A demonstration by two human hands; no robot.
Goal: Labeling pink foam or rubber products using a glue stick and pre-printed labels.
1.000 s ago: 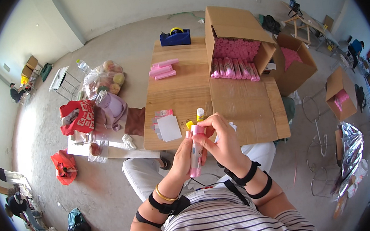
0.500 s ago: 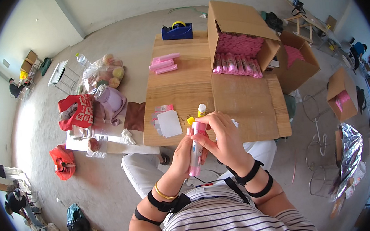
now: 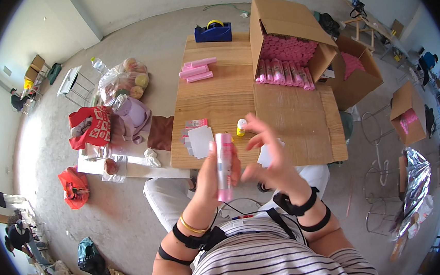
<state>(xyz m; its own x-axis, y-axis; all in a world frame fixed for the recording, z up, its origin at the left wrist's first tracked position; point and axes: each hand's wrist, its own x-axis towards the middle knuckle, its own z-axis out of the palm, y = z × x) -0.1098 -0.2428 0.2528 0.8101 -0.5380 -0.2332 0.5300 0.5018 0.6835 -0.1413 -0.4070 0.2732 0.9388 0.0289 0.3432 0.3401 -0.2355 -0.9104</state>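
Observation:
My left hand (image 3: 207, 182) is wrapped round a pink cylindrical tube (image 3: 224, 167), which stands nearly upright over the table's front edge. Just to its right, my right hand (image 3: 276, 168) is off the tube, its fingers apart and nothing seen in them. Beyond that hand, a small yellow glue stick with a white top (image 3: 241, 127) stands on the table. White slips of paper (image 3: 201, 142) and pink-grey labels (image 3: 196, 123) lie left of the tube. Another white paper (image 3: 264, 156) is partly covered by my right hand.
Several pink tubes (image 3: 197, 70) lie farther back on the wooden table (image 3: 217, 97). A blue tape dispenser (image 3: 213, 33) sits at the far edge. An open cardboard box (image 3: 296, 22) full of pink tubes stands back right, and a bag of fruit (image 3: 122, 82) lies left.
My right hand has let go of the tube and moved right, its fingers spreading. The tube in my left hand has shifted slightly left and up. The yellow cap no longer shows.

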